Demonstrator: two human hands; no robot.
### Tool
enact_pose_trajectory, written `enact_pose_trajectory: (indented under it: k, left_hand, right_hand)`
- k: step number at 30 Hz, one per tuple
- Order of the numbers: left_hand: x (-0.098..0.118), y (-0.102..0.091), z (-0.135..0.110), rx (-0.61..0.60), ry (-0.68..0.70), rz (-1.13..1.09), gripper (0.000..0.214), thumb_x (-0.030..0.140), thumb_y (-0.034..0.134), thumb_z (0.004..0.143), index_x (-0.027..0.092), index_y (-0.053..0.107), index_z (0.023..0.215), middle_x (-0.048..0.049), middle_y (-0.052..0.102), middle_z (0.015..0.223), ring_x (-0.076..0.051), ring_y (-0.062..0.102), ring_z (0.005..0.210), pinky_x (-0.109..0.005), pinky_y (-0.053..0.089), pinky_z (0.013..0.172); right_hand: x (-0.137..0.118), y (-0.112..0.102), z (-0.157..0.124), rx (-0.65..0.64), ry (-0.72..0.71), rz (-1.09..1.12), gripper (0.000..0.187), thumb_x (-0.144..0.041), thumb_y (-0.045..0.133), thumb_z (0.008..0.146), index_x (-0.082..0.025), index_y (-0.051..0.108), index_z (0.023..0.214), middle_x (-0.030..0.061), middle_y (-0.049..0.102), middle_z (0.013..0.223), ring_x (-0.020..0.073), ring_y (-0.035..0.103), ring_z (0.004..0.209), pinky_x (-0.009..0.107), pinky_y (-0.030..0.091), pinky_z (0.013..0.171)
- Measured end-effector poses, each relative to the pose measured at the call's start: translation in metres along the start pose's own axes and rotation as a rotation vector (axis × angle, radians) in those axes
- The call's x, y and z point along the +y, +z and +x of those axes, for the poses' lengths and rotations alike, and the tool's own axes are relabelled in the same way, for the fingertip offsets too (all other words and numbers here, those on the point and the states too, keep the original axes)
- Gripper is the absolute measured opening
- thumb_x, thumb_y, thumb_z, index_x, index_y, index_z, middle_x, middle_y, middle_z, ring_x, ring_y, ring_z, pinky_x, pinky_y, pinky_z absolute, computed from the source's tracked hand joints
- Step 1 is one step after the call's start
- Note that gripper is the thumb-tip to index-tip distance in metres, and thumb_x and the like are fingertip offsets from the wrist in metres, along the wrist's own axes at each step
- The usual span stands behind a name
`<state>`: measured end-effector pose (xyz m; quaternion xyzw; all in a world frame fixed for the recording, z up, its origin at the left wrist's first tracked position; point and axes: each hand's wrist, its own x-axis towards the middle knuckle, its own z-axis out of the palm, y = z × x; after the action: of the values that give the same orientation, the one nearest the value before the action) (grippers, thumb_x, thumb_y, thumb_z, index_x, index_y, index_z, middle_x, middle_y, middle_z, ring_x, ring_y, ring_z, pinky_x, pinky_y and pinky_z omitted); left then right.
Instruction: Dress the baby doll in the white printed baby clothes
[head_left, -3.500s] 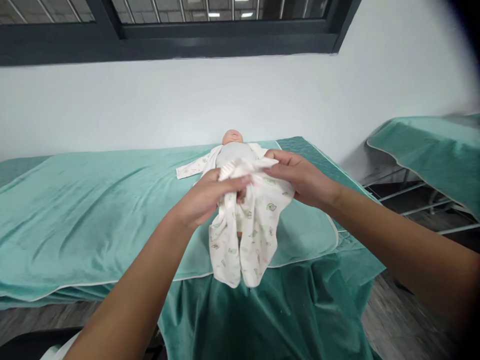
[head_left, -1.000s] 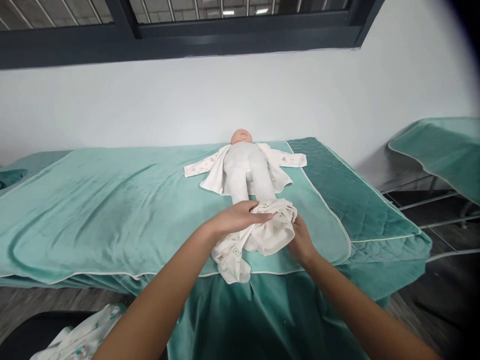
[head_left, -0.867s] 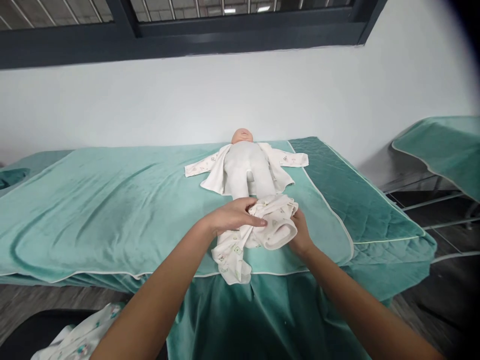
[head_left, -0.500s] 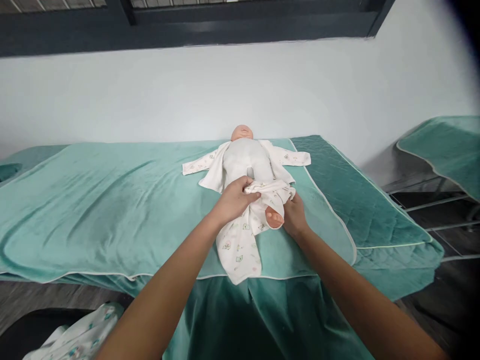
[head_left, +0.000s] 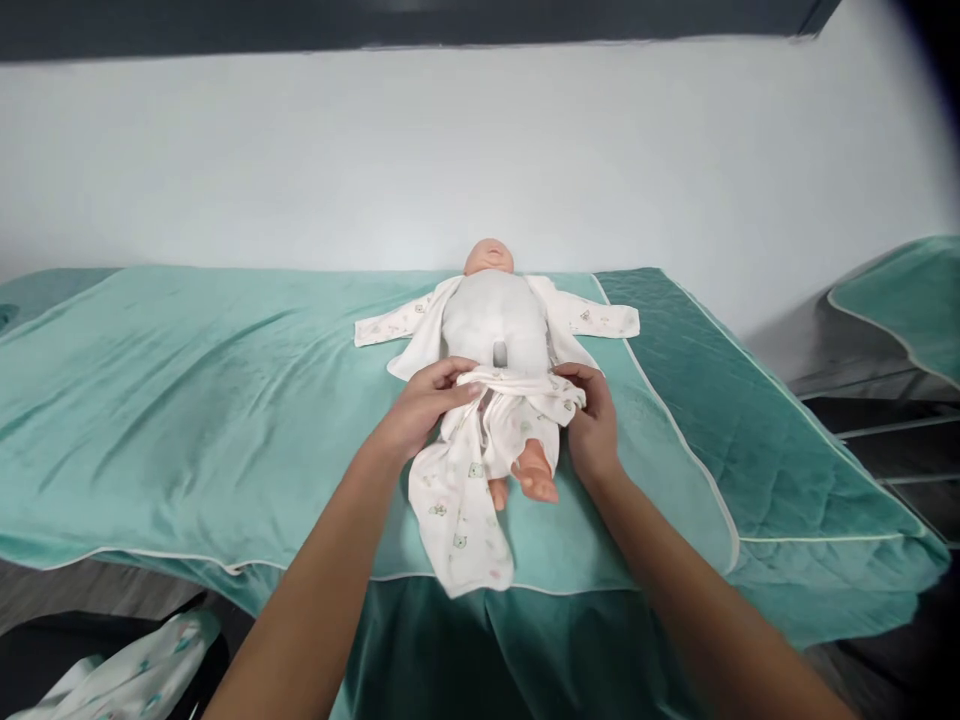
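A baby doll (head_left: pixel 495 315) lies on its back, head toward the wall, with a patterned white jacket (head_left: pixel 424 335) open around its grey-white cloth torso. Patterned white baby trousers (head_left: pixel 461 510) are bunched around its legs. One foot (head_left: pixel 536 475) sticks out of a trouser leg; part of the other foot shows beneath the fabric. The other trouser leg lies flat toward me. My left hand (head_left: pixel 431 405) pinches the waistband at the left side. At the right side, my right hand (head_left: pixel 592 415) is closed on the waistband, its fingertips partly behind the cloth.
The doll lies on a light green blanket (head_left: pixel 187 400) over a bed with a darker quilted cover (head_left: pixel 750 430). Patterned cloth (head_left: pixel 142 670) rests on a black seat at lower left. Another green-covered bed (head_left: pixel 907 300) with metal rails stands at right. A white wall (head_left: pixel 375 150) rises behind.
The trousers' waistband has moved up toward the torso and spread wider. My hands have moved apart, and the doll's foot now protrudes further from the trouser leg. The view has tilted down.
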<state>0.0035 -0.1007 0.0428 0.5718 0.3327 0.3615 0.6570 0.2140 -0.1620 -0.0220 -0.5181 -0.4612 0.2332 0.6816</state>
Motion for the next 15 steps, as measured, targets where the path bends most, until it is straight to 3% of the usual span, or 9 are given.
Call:
enact_pose_trajectory:
  k: [3,6,8,10,12,15]
  left_hand:
    - [-0.014,-0.009,-0.003,0.005,-0.044,-0.227,0.041,0.031,0.083,0.069,0.019,0.065,0.103,-0.0014,0.069,0.084,-0.015,0.065,0.072,-0.027,0.050,0.069]
    - [-0.016,-0.002,-0.003,0.055,0.007,-0.307,0.036,0.030,0.083,0.070,0.021,0.065,0.099,0.0005,0.068,0.079,-0.013,0.064,0.067,-0.025,0.051,0.066]
    - [-0.011,0.007,0.001,0.110,0.053,-0.284,0.031,0.032,0.082,0.071,0.021,0.066,0.094,0.0012,0.068,0.078,-0.012,0.062,0.065,-0.024,0.050,0.064]
    - [-0.005,0.015,0.008,0.163,0.102,-0.223,0.029,0.035,0.081,0.073,0.020,0.066,0.092,0.0013,0.066,0.078,-0.011,0.061,0.065,-0.023,0.049,0.064]
    - [-0.001,0.017,0.015,0.191,0.134,-0.167,0.028,0.040,0.078,0.076,0.020,0.065,0.090,0.0017,0.064,0.077,-0.011,0.058,0.066,-0.022,0.048,0.064]
    - [-0.002,0.010,0.021,0.110,0.138,-0.157,0.036,0.049,0.077,0.075,0.020,0.065,0.094,0.0004,0.063,0.083,-0.012,0.058,0.072,-0.022,0.047,0.068]
  right_hand:
    - [-0.026,-0.005,0.001,-0.185,-0.098,0.020,0.037,-0.020,0.061,0.078,-0.027,0.062,0.114,0.0038,0.060,0.120,0.0229,0.056,0.113,0.037,0.044,0.099]
    - [-0.061,-0.003,0.020,-0.497,-0.046,-0.012,0.034,-0.031,0.059,0.088,-0.029,0.060,0.123,0.0043,0.061,0.123,0.0228,0.057,0.111,0.035,0.045,0.092]
    - [-0.080,0.005,0.041,-0.705,0.027,-0.143,0.025,-0.042,0.059,0.091,-0.026,0.066,0.110,0.0031,0.066,0.103,0.0195,0.059,0.089,0.030,0.045,0.074]
    - [-0.088,0.017,0.060,-0.877,0.102,-0.296,0.029,-0.051,0.066,0.085,-0.022,0.068,0.087,-0.0002,0.061,0.077,0.0148,0.052,0.068,0.027,0.038,0.059]
    - [-0.083,0.030,0.073,-0.959,0.178,-0.323,0.034,-0.053,0.072,0.079,-0.019,0.066,0.075,-0.0024,0.056,0.066,0.0122,0.046,0.060,0.026,0.032,0.054]
    - [-0.061,0.041,0.076,-0.854,0.302,-0.113,0.030,-0.048,0.073,0.078,-0.019,0.066,0.080,-0.0025,0.059,0.071,0.0124,0.050,0.063,0.025,0.036,0.056]
